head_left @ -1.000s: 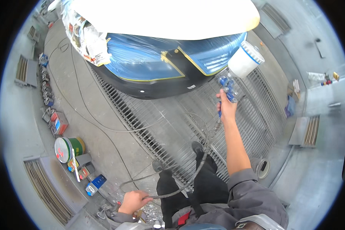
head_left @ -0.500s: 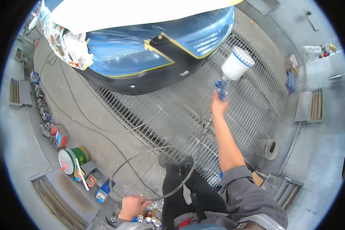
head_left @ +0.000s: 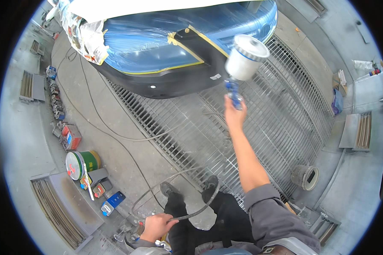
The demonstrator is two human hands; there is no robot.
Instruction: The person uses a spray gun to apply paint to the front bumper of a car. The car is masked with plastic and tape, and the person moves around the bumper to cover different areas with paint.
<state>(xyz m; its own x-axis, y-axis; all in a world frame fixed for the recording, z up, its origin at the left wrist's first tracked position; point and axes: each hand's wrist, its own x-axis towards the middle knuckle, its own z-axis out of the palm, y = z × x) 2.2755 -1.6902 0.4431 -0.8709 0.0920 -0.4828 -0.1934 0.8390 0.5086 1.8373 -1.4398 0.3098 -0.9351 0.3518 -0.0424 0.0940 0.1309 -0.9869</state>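
My right hand (head_left: 236, 108) grips a blue spray gun (head_left: 234, 93) with a white cup (head_left: 244, 61) on top, held up in front of a car's black bumper (head_left: 166, 87). The gun is blurred. Blue plastic film (head_left: 140, 46), yellow tape (head_left: 187, 55) and crumpled paper (head_left: 83, 40) cover parts of the car front around the bumper's dark area. My left hand (head_left: 157, 227), low at the bottom, is closed on a grey air hose (head_left: 195, 210) that loops across my legs.
Floor grating (head_left: 276, 114) lies under the gun. Hoses cross the concrete at left, beside a green pail (head_left: 91, 159), small cans (head_left: 112, 202) and red boxes (head_left: 72, 136). A bucket (head_left: 305, 177) stands at right. Vents (head_left: 361, 129) line the booth walls.
My right hand has moved the spray gun leftward, and the cup has risen closer to the bumper's middle over the last half second. My left hand still holds the hose, slightly farther right.
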